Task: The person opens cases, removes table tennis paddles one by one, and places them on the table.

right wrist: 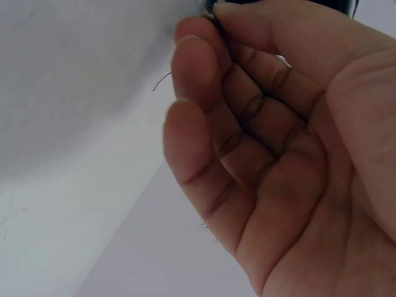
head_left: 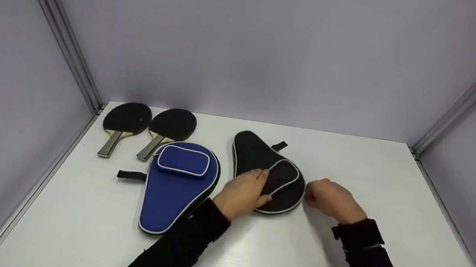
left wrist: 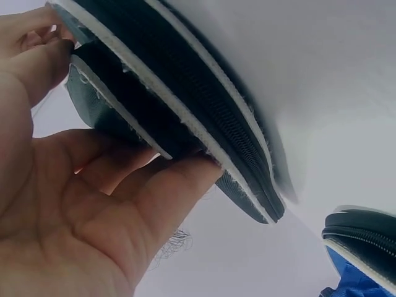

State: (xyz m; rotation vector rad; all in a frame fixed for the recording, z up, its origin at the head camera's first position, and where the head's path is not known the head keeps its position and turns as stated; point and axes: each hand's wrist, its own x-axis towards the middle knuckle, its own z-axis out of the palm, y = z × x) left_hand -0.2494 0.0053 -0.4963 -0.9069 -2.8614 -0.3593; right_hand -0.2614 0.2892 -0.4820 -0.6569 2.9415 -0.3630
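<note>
A pale wall [head_left: 275, 43] rises behind a white table [head_left: 391, 200]. In the head view, 2 table tennis paddles [head_left: 128, 116] lie at the far left, black faces up. Nearer, a blue paddle case [head_left: 168, 193] lies flat, its strap [head_left: 131, 175] pointing left. To its right, at the table's middle, lies a black paddle case [head_left: 258, 149]. The person's left hand [head_left: 242, 192] rests on it beside the pocket [head_left: 285, 174]; the right hand [head_left: 333, 200] is curled at its right edge.

The left wrist view shows the left hand gripping the black paddle case with bent fingers, near the zipper [left wrist: 223, 124].

In the right wrist view, thumb and index finger pinch what looks like a zipper pull [right wrist: 211, 13], mostly hidden; the other fingers curl loosely.
</note>
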